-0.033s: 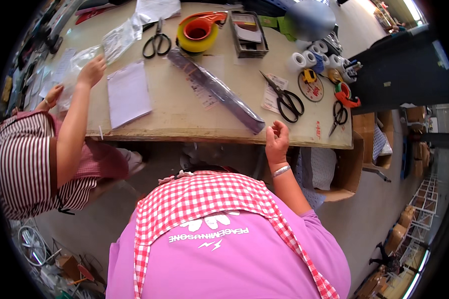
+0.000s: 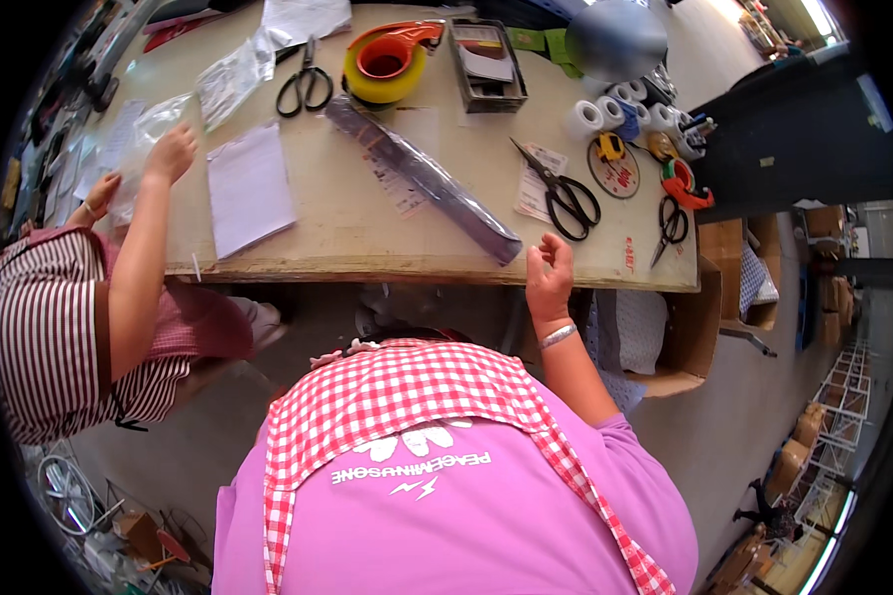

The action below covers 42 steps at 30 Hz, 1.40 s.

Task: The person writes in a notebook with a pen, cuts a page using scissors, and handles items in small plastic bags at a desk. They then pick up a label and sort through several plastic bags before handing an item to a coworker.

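Note:
My right hand (image 2: 549, 278), with a silver bracelet at the wrist, is raised at the table's front edge. Its fingers are loosely curled and a little apart, and nothing shows in them. Closest to it is the end of a long dark roll in clear plastic wrap (image 2: 422, 178), lying aslant on the table. Black-handled scissors (image 2: 569, 206) rest just beyond the hand, partly on a printed paper slip (image 2: 543, 183). My left hand is out of view.
A co-worker at the left handles a clear plastic bag (image 2: 149, 134). On the table (image 2: 318, 233) are a paper stack (image 2: 250, 191), a tape dispenser (image 2: 384, 64), more scissors (image 2: 306, 84), a box (image 2: 488, 67) and white rolls (image 2: 584, 119). A carton (image 2: 687, 342) stands below, right.
The co-worker's nearer hand has moved slightly down and left over the plastic bag. The whole view has shifted a little; my right hand keeps its pose.

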Each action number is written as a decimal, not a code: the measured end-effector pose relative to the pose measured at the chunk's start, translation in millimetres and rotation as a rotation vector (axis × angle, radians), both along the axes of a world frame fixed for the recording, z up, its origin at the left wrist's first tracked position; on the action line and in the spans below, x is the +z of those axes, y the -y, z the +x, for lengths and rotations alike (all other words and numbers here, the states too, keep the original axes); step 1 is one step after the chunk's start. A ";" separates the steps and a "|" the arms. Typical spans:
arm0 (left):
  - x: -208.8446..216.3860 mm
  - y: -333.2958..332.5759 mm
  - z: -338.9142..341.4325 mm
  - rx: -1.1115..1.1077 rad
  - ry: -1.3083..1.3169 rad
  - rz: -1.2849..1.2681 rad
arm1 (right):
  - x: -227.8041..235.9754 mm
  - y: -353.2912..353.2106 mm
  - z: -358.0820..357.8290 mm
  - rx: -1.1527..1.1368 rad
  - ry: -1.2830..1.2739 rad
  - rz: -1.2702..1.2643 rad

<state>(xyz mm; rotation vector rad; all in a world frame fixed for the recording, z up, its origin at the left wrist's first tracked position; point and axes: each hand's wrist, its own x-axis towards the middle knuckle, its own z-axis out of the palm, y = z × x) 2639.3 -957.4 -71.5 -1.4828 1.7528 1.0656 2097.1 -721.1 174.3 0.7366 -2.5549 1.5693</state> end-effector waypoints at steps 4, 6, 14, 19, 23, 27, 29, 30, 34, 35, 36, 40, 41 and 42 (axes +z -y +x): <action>4.1 -1.8 -7.2 0.026 -0.008 0.002 | 22.3 12.0 -30.9 0.037 -0.379 0.206; 9.3 1.7 -18.0 0.017 -0.019 -0.002 | 24.1 12.0 -46.9 0.022 -0.480 0.297; 19.7 -2.3 -34.0 0.026 -0.036 0.010 | 22.8 13.4 -95.9 -0.054 -0.474 0.487; -3.8 -17.6 -7.6 0.122 -0.047 0.049 | 18.9 35.4 -101.2 0.019 -0.491 0.457; 0.5 14.8 -5.9 -0.028 -0.043 0.028 | 8.3 4.5 -106.1 -0.046 -0.509 0.496; 90.0 -6.7 -53.7 0.135 -0.116 -0.038 | 19.4 3.2 -94.8 -0.080 -0.567 0.571; 121.4 1.6 -69.4 0.175 -0.148 -0.096 | 29.0 20.1 -84.1 -0.050 -0.582 0.592; 133.6 9.3 -79.3 0.181 -0.165 -0.122 | 28.2 26.8 -81.0 -0.033 -0.594 0.621; 206.6 37.1 -140.4 0.070 -0.403 -0.455 | 14.2 34.6 -84.7 0.057 -0.436 0.767; 209.2 39.6 -148.2 -0.005 -0.515 -0.598 | 14.0 34.2 -84.9 0.053 -0.441 0.772; 213.3 42.8 -157.3 -0.084 -0.624 -0.742 | 7.4 31.2 -87.3 0.042 -0.544 0.721; 267.0 65.8 -213.5 -0.192 -1.010 -1.073 | 12.4 34.2 -77.3 0.107 -0.555 0.686; 281.9 75.3 -227.6 -0.213 -1.073 -1.125 | 9.1 34.7 -79.2 0.098 -0.544 0.697; 280.6 85.3 -234.3 -0.222 -1.100 -1.147 | 5.4 35.5 -77.9 0.089 -0.534 0.708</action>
